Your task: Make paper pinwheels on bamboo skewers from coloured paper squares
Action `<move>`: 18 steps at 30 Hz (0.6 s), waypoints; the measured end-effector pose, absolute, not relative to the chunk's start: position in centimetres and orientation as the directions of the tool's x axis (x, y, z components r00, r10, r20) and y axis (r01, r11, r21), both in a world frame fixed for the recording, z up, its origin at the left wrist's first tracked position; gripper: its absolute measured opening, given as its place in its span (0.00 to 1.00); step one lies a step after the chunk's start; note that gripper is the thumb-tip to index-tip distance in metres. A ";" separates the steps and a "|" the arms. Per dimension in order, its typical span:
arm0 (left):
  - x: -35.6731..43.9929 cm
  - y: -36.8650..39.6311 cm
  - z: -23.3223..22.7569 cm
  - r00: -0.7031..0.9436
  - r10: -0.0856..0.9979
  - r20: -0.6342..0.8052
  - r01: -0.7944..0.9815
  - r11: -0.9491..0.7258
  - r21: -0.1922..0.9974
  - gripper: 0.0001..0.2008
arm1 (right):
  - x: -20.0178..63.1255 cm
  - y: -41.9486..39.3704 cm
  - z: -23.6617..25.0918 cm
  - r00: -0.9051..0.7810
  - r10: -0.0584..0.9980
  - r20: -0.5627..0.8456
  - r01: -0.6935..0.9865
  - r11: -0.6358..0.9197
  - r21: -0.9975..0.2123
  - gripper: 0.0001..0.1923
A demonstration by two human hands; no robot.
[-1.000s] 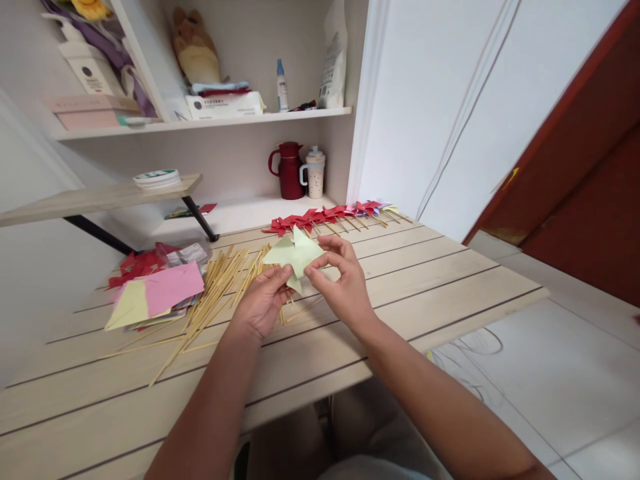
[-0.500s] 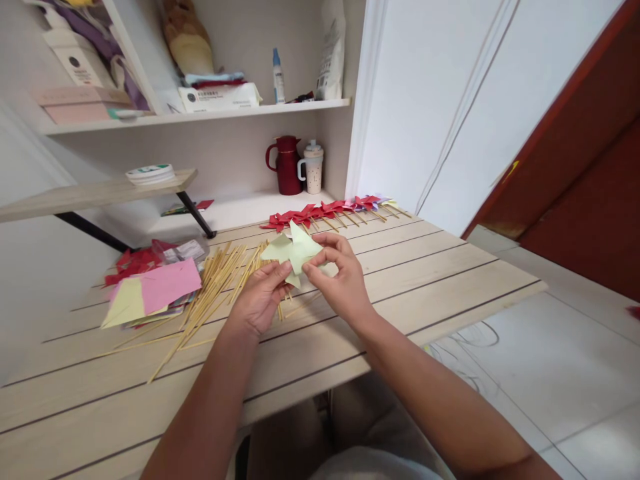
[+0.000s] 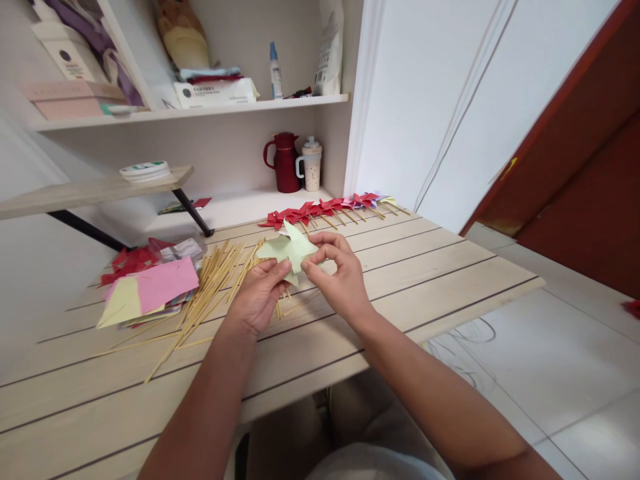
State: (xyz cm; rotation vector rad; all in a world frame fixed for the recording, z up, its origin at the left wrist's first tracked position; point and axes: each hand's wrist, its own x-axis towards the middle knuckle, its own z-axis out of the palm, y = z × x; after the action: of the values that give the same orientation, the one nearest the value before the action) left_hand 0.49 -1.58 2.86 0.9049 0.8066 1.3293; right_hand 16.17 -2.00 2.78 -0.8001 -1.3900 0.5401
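A pale green paper pinwheel (image 3: pixel 295 248) with pointed blades is held above the table between both hands. My left hand (image 3: pixel 260 293) pinches its lower left part, the thumb on top. At the pinwheel's right side, my right hand (image 3: pixel 336 270) has thumb and index finger closed on a blade. Close behind and left of my left hand lie many loose thin wooden sticks (image 3: pixel 213 280). Several red paper pinwheels (image 3: pixel 300 215) on sticks lie in a row beyond my hands.
Pink and yellow paper sheets (image 3: pixel 167 285) are stacked at the left, by red paper pieces (image 3: pixel 123 265). A small raised shelf (image 3: pixel 100 190) carries a white roll (image 3: pixel 145 171). A red jug (image 3: pixel 287 163) and a cup (image 3: pixel 313 167) stand at the back. The table (image 3: pixel 450 280) ends at the right.
The view has shifted slightly. Both hands keep their pinch on the green pinwheel, whose upper blade leans a little more to the left.
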 end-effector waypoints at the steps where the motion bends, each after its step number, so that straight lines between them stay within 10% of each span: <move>1: 0.5 -1.6 2.9 0.074 0.997 0.028 -0.441 0.008 0.897 0.16 | 16.2 -2.0 2.8 0.123 0.751 0.649 0.115 0.639 -0.761 0.08; 10: 1.2 -1.8 3.4 -0.084 0.986 0.143 -0.426 -0.165 0.889 0.17 | 16.2 -2.0 2.7 0.132 0.745 0.654 0.088 0.648 -0.757 0.05; 18: 1.0 -1.6 2.9 -0.139 0.962 0.234 -0.196 -0.258 0.946 0.13 | 16.5 -1.2 2.5 0.005 0.914 0.405 -0.193 0.398 -0.897 0.44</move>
State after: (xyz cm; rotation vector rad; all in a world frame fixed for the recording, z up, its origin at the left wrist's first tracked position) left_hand 0.98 -1.61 2.85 1.1668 0.9993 1.5704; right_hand 16.53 -1.16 2.46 -0.7499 -1.2627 1.0088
